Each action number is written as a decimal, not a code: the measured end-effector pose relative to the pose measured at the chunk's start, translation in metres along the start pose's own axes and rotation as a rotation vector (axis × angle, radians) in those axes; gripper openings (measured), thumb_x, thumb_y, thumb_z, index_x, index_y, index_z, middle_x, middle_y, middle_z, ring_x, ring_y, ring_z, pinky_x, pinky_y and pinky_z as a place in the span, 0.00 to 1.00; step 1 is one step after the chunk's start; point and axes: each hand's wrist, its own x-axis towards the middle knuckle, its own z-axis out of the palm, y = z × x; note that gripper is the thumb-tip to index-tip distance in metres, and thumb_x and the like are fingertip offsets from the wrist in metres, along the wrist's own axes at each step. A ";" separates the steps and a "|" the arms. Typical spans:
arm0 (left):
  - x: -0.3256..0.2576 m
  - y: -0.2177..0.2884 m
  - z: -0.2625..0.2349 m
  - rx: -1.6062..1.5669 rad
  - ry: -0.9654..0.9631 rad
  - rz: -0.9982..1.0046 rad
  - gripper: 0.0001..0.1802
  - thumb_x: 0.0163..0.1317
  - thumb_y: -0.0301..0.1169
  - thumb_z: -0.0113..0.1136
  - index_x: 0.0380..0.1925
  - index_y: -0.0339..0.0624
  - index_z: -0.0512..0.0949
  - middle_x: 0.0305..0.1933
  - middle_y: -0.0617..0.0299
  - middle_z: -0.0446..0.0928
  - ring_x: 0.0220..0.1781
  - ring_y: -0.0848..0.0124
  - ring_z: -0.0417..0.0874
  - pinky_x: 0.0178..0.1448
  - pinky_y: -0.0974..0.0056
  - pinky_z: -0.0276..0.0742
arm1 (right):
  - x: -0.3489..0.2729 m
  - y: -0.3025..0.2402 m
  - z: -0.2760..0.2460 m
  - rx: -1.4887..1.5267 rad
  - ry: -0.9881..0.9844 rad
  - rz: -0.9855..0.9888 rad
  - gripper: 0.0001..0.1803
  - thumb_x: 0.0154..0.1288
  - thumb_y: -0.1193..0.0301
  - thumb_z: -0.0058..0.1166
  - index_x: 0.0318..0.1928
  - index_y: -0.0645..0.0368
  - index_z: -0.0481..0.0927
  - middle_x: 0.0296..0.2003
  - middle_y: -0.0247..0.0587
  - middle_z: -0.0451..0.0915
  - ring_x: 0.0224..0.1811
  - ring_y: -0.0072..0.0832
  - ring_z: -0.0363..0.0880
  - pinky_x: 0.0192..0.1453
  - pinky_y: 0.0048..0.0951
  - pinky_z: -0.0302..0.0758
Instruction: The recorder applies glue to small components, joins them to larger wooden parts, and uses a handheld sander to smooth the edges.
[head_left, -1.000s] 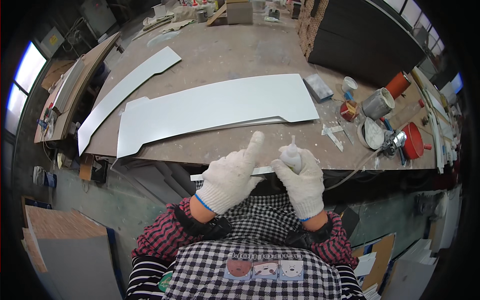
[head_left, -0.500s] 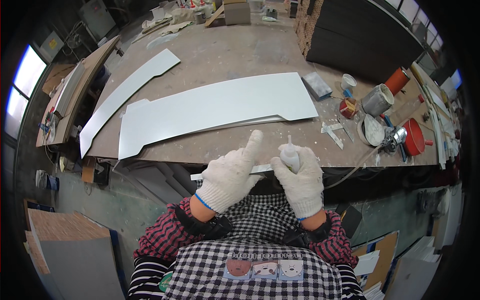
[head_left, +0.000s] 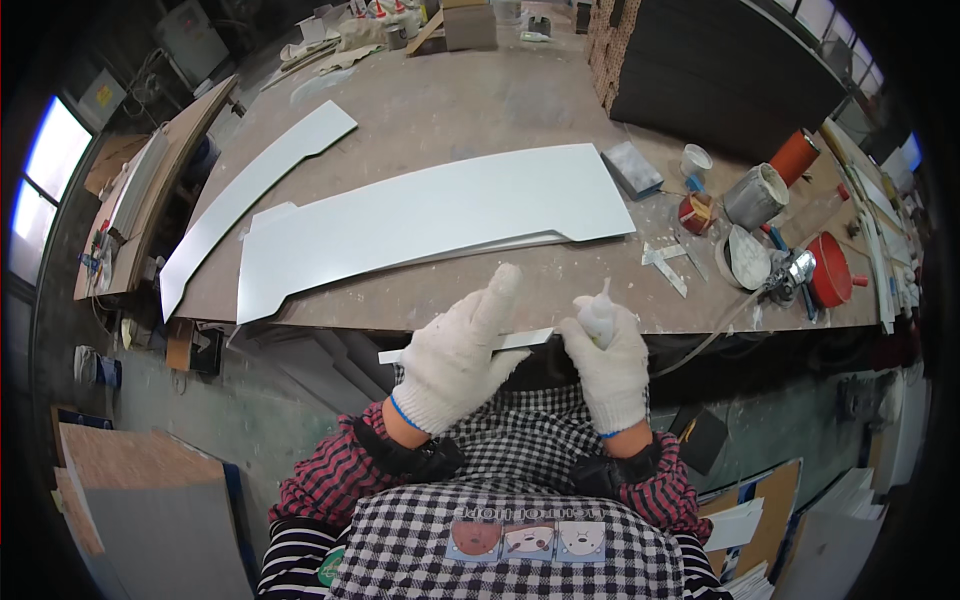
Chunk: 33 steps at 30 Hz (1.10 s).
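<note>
My left hand [head_left: 450, 360], in a white knit glove, holds a thin white strip [head_left: 527, 339] that runs crosswise through its grip. The strip's ends stick out on both sides, and the fingers point away from me. Closed round a small white squeeze bottle [head_left: 598, 316] with a narrow nozzle is my gloved right hand [head_left: 612, 375]. The nozzle points up and away, beside the strip's right end. Both hands are at the table's front edge. Beyond them a wide white panel [head_left: 430, 215] lies on another piece, mostly hidden under it. A narrow curved white panel [head_left: 250, 205] rests to its left.
The brown worktable [head_left: 450, 100] carries a grey block [head_left: 632, 168], a metal can [head_left: 755, 195], an orange roll [head_left: 795, 158], a red container [head_left: 830, 268] and small white scraps [head_left: 665, 265] at right. A large black stack [head_left: 720, 80] stands behind. Boards [head_left: 150, 500] lean at lower left.
My right hand has moved slightly right, away from the strip, and the bottle has tilted a little. More of the strip's right end shows now. My left hand has shifted slightly.
</note>
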 end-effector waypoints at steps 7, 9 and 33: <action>0.010 0.004 -0.014 -0.075 -0.037 0.209 0.23 0.56 0.28 0.64 0.54 0.56 0.79 0.40 0.61 0.79 0.36 0.61 0.84 0.36 0.61 0.82 | 0.010 0.016 -0.008 0.070 -0.013 0.005 0.18 0.60 0.67 0.68 0.49 0.60 0.82 0.43 0.41 0.83 0.44 0.27 0.82 0.51 0.31 0.78; 0.008 0.004 -0.012 -0.073 -0.068 0.218 0.21 0.57 0.27 0.62 0.52 0.59 0.81 0.38 0.62 0.79 0.36 0.62 0.84 0.35 0.61 0.82 | 0.009 0.020 -0.008 0.091 -0.025 0.025 0.18 0.60 0.67 0.68 0.49 0.60 0.82 0.43 0.40 0.83 0.43 0.27 0.83 0.51 0.31 0.78; 0.011 0.009 -0.011 0.173 -0.307 -0.182 0.27 0.54 0.43 0.73 0.54 0.53 0.79 0.40 0.59 0.82 0.42 0.58 0.85 0.46 0.56 0.80 | -0.001 0.020 -0.020 0.191 -0.101 -0.037 0.17 0.61 0.69 0.68 0.50 0.59 0.82 0.43 0.38 0.84 0.43 0.24 0.83 0.51 0.28 0.79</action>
